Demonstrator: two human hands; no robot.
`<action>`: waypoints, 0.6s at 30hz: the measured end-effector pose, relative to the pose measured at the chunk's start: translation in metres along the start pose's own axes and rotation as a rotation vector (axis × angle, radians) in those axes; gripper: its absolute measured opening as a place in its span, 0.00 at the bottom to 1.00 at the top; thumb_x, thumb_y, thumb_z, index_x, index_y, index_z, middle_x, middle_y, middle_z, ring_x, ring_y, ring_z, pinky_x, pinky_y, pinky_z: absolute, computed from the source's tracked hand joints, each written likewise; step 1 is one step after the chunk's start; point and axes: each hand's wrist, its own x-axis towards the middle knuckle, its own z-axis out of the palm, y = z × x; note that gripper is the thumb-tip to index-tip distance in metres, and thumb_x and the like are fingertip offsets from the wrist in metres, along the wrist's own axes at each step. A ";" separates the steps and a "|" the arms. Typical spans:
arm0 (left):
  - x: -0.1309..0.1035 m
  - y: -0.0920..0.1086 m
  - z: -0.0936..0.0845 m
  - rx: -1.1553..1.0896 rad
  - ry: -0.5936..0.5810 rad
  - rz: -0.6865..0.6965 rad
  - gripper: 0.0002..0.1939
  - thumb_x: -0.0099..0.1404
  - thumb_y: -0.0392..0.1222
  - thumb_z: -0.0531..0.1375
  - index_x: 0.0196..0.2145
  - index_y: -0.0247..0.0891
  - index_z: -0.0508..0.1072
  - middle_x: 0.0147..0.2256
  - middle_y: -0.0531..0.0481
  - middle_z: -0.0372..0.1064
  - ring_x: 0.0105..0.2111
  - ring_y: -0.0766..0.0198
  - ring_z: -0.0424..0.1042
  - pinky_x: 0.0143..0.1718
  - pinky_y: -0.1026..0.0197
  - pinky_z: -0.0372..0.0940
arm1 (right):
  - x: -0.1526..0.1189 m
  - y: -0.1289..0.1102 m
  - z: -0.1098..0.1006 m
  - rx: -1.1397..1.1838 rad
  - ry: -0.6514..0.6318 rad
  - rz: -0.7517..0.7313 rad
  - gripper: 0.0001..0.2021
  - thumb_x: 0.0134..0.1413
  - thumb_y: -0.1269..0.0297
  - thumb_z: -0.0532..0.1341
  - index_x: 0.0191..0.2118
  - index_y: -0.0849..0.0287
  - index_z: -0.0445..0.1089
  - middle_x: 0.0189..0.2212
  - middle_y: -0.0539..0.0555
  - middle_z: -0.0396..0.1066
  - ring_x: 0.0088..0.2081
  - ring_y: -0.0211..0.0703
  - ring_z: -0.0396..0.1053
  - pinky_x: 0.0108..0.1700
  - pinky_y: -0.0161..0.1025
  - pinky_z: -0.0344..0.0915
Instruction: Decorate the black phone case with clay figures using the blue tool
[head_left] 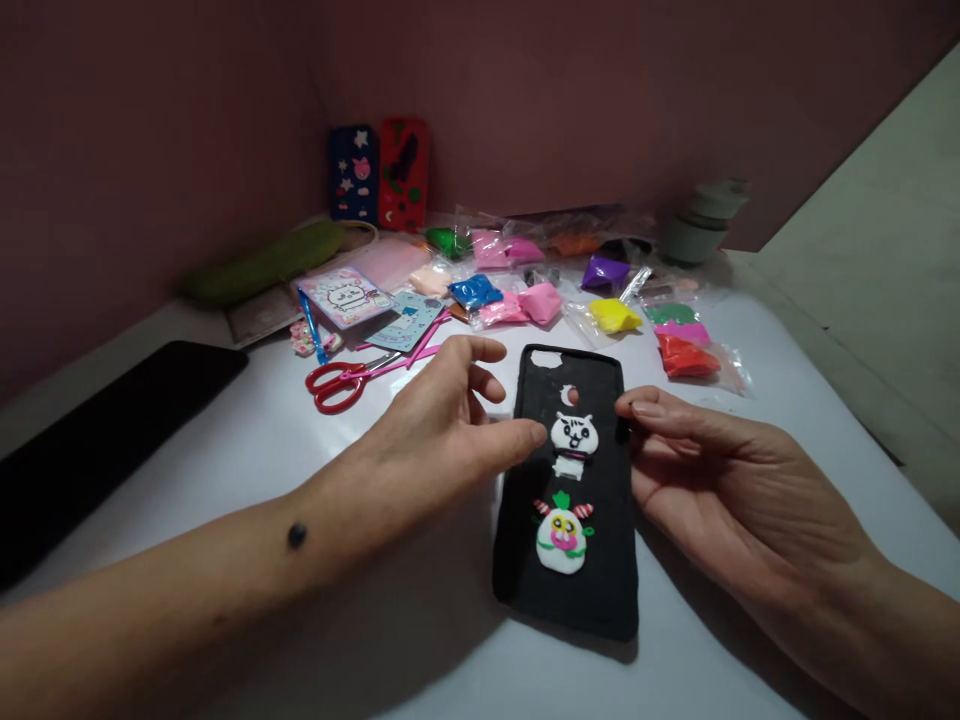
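Note:
A black phone case [517, 540] slants in front of me, its decorated back facing up. On it sit a white crescent [566, 395], a white cat-like face [574, 436] with black lines, and a round white figure [561, 555] with red-striped and green parts. My right hand [705, 470] grips the case's right edge, thumb on top, fingers partly hidden. A tiny dark speck shows by that thumb. My left hand [469, 420] is open at the left edge, fingers curved apart, thumb tip close to the cat face. A small dark round bit [298, 535] sits on my left wrist.
Red-handled scissors [337, 386] lie left of the case, beside picture cards [346, 297]. Several bags of coloured clay, including yellow [615, 315] and red [686, 356], spread behind. Blue [354, 180] and red [405, 175] decorated cases lean on the wall. A black slab [112, 440] lies left.

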 end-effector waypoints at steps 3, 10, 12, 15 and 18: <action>0.000 -0.001 0.001 -0.065 -0.091 -0.040 0.37 0.51 0.42 0.67 0.55 0.40 0.56 0.42 0.47 0.66 0.38 0.57 0.70 0.37 0.56 0.65 | 0.000 0.002 0.000 -0.015 0.000 -0.006 0.09 0.28 0.71 0.72 0.23 0.58 0.76 0.29 0.50 0.72 0.35 0.39 0.68 0.37 0.34 0.72; 0.000 -0.004 0.003 -0.267 -0.267 -0.070 0.29 0.55 0.36 0.64 0.53 0.41 0.60 0.42 0.44 0.71 0.41 0.50 0.74 0.41 0.49 0.68 | 0.000 0.002 0.004 -0.035 -0.001 0.024 0.08 0.27 0.70 0.72 0.22 0.58 0.75 0.31 0.50 0.69 0.37 0.42 0.66 0.37 0.36 0.72; 0.002 -0.006 0.005 -0.332 -0.303 -0.084 0.29 0.54 0.34 0.64 0.52 0.42 0.60 0.41 0.45 0.72 0.39 0.50 0.75 0.39 0.49 0.69 | -0.001 0.002 0.004 -0.035 -0.006 0.029 0.08 0.27 0.69 0.72 0.21 0.58 0.75 0.31 0.51 0.69 0.38 0.42 0.66 0.38 0.37 0.72; 0.005 -0.008 0.007 -0.384 -0.329 -0.090 0.30 0.53 0.33 0.64 0.52 0.42 0.59 0.39 0.45 0.73 0.37 0.52 0.76 0.37 0.49 0.70 | -0.003 0.002 0.003 -0.034 -0.023 0.031 0.07 0.28 0.69 0.71 0.21 0.57 0.75 0.31 0.51 0.68 0.37 0.42 0.65 0.37 0.38 0.72; 0.003 -0.005 0.008 -0.410 -0.310 -0.103 0.29 0.53 0.32 0.64 0.51 0.41 0.60 0.38 0.47 0.73 0.35 0.55 0.75 0.35 0.53 0.71 | -0.004 0.003 0.002 -0.031 -0.060 0.028 0.06 0.30 0.68 0.71 0.21 0.57 0.76 0.30 0.51 0.69 0.36 0.41 0.66 0.36 0.37 0.71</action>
